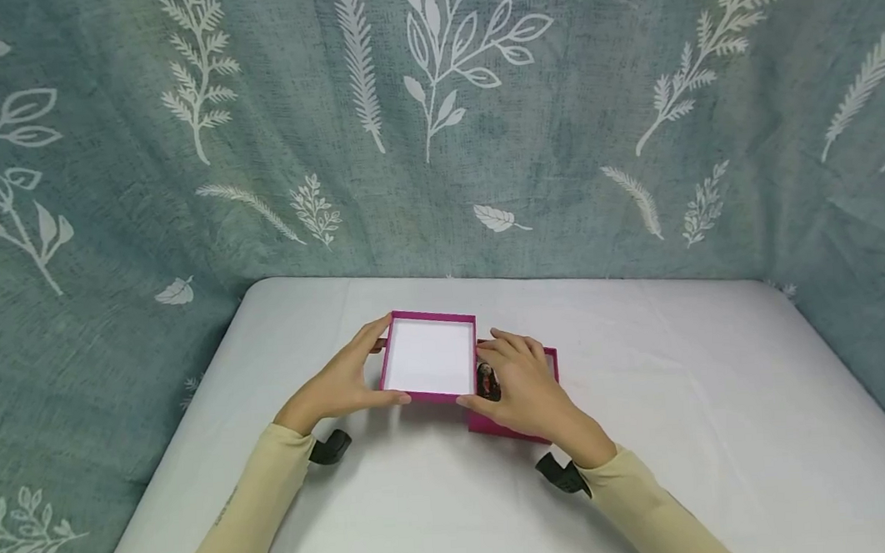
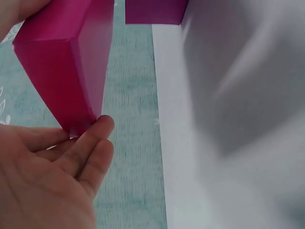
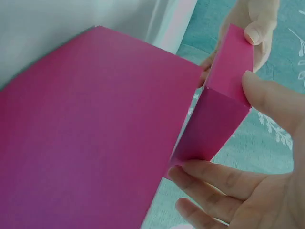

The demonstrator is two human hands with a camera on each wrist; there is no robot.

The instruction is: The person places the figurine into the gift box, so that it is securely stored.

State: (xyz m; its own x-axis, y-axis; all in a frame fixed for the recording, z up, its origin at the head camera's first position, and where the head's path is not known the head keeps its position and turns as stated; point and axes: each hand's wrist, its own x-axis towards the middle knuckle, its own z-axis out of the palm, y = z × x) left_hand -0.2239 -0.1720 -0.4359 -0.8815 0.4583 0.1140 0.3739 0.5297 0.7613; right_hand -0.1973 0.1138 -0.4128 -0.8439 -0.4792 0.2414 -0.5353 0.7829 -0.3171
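A square magenta box lid [image 1: 429,356] with a white inside is held up over the table, its hollow side facing the head camera. My left hand [image 1: 343,382] grips its left side, thumb at the near corner and fingers along the far side. My right hand [image 1: 527,389] holds the right side, with the thumb [image 3: 267,98] on one edge and fingertips at the opposite one. Just right of the lid, partly under my right hand, stands a deeper magenta box [image 1: 505,428]. A small dark item with red on it [image 1: 487,381] shows inside the box, mostly hidden by that hand.
The box stands on a white-covered table [image 1: 682,397]. Behind and beside the table hangs a green-blue cloth [image 1: 409,220] with white leaf prints. Dark wrist mounts [image 1: 331,448] sit by both cream sleeves [image 1: 255,503].
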